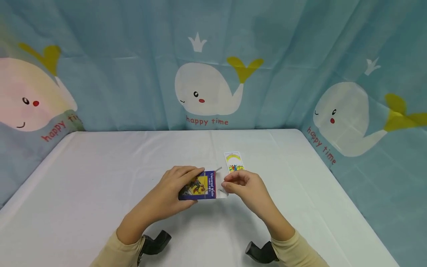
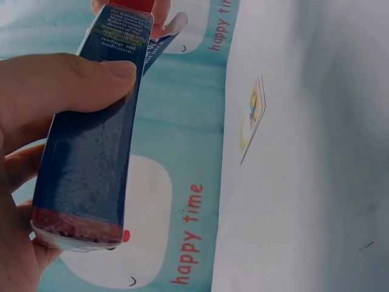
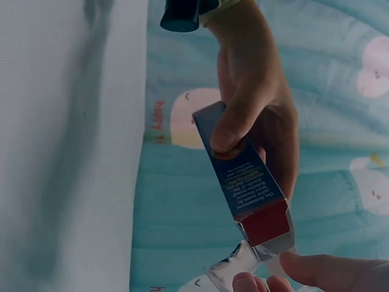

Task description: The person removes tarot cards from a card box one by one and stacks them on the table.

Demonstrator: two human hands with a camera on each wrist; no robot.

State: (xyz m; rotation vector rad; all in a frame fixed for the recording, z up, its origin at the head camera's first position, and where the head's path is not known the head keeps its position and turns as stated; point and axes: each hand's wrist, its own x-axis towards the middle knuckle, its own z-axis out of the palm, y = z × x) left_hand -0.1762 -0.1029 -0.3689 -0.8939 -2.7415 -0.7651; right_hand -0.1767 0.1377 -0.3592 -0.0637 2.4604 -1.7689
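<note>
My left hand (image 1: 168, 193) grips a blue tarot deck box (image 1: 199, 186) across its sides, above the white table. "Universal Waite" is printed by its right end. In the left wrist view, the thumb presses on the box's narrow side (image 2: 85, 158). Clear plastic wrapping (image 3: 234, 267) sticks out loosely from the box's red end (image 3: 269, 224). With thumb and fingers, my right hand (image 1: 250, 191) pinches the wrapping near that end. Just beyond this hand lies a white-bordered card (image 1: 234, 161) with a yellow arch, its near end hidden by the fingers.
The white tablecloth (image 1: 100, 178) spreads round both arms. A blue curtain (image 1: 133, 74) with printed whales hangs behind the table and down its sides. A black wrist mount (image 1: 156, 243) juts from the left sleeve, and another black mount (image 1: 261, 253) from the right.
</note>
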